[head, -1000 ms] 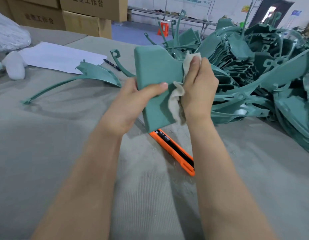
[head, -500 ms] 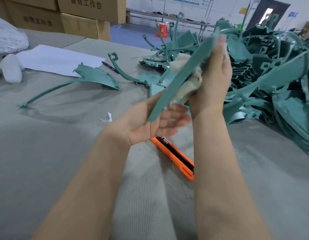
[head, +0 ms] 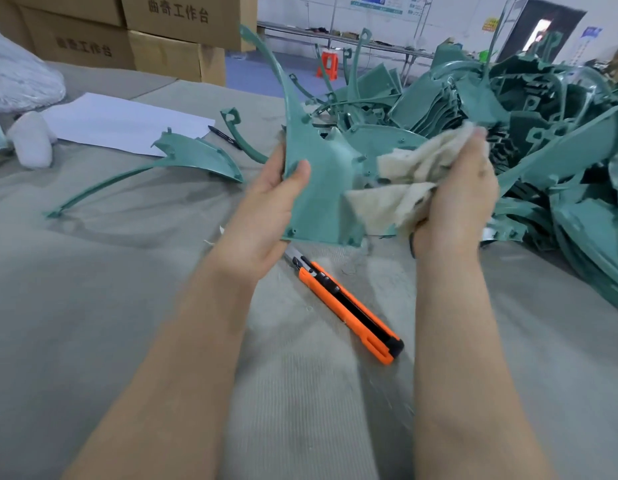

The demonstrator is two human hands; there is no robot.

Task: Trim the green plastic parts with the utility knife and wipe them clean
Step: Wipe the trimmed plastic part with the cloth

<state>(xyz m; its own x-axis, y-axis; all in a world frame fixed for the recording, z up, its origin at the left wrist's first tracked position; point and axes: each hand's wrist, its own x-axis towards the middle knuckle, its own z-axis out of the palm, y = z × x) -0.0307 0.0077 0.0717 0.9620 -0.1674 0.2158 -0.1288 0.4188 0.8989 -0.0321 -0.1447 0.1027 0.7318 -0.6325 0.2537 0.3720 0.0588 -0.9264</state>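
Observation:
My left hand (head: 266, 209) grips a green plastic part (head: 318, 181) by its left edge, thumb on its face; the part's long thin arm rises up and to the left. My right hand (head: 456, 199) clutches a crumpled cream cloth (head: 404, 181) just right of the part, touching its right side. An orange utility knife (head: 349, 310) lies on the grey table cover (head: 110, 289) below my hands, blade end toward my left wrist. A large heap of green parts (head: 550, 150) fills the right side.
One green part (head: 193, 157) lies alone on the left, another thin curved one (head: 238, 133) behind it. A white sheet of paper (head: 120, 123) with a pen, a white bag (head: 20, 81) and cardboard boxes (head: 162, 32) stand at the back left.
I turned the green part from edge-on to face-on. My left hand shifted from its lower end to its left edge. The cloth came off the part's upper edge to its right side.

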